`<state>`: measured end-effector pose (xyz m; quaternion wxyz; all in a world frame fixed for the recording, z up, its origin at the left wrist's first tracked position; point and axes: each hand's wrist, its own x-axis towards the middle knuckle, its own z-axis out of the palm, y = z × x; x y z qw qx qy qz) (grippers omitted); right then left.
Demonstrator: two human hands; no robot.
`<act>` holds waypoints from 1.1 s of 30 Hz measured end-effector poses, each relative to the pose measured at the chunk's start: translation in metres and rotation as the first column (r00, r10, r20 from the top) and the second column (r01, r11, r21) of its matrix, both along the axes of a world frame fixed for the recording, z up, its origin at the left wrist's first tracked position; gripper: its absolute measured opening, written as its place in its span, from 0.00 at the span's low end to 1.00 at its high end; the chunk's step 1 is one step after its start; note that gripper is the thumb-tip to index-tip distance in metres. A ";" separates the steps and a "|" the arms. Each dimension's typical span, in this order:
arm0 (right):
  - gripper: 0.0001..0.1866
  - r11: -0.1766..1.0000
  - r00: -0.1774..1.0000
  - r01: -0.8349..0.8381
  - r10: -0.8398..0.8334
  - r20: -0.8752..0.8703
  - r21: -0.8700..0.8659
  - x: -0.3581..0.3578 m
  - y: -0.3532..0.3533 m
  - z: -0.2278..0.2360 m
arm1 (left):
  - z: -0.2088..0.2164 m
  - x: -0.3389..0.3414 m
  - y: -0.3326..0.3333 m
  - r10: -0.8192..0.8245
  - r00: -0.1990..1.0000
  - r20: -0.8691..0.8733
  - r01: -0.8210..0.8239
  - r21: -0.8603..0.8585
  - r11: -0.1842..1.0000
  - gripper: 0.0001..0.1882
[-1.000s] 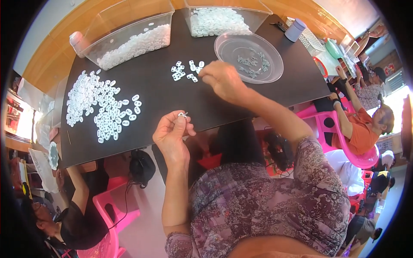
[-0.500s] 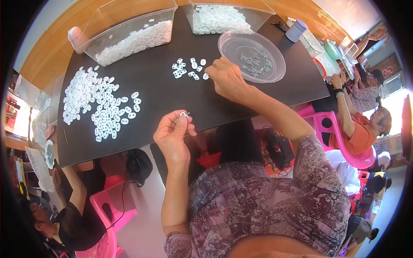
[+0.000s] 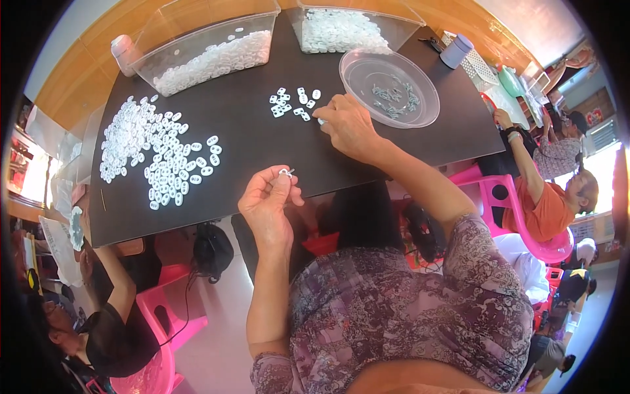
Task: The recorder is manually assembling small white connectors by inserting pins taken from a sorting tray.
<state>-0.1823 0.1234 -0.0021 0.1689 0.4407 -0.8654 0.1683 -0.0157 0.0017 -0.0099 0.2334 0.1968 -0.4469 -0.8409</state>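
With the left hand [image 3: 268, 205] pinching one small white piece [image 3: 286, 173] near the table's [image 3: 249, 141] front edge, the right hand [image 3: 348, 125], fingertips closing on a piece from the small cluster [image 3: 293, 103] toward the rear edge, does best lifting one cleanly.

The person wears a short-sleeved top in a mottled purple, grey and white print (a marbled sort of pattern); both forearms and hands are bare, without gloves.

White plastic pieces [image 3: 157, 154] scattered over a black table [image 3: 249, 138], beside a clear round dish [image 3: 388, 88]. Purple mottled pattern on the blouse [image 3: 407, 315]; pink chair [image 3: 508, 200] nearby.
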 end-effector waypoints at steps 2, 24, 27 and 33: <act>0.09 0.993 1.000 0.010 -0.007 0.022 -0.114 0.003 0.002 -0.001 | 0.000 0.000 0.000 0.002 1.000 -0.002 -0.002 0.001 1.000 0.05; 0.07 0.856 0.349 0.234 0.368 0.862 -0.461 0.045 0.009 0.022 | 0.010 0.006 0.007 0.014 1.000 -0.004 -0.014 0.006 1.000 0.07; 0.08 0.801 0.208 0.243 0.509 0.836 -0.548 0.054 0.005 0.020 | 0.013 0.009 0.009 0.060 0.996 -0.061 -0.060 -0.007 0.998 0.08; 0.09 0.826 0.124 0.275 0.477 0.870 -0.492 0.068 -0.001 0.020 | 0.012 0.014 0.012 0.075 0.997 -0.007 -0.075 -0.100 0.992 0.08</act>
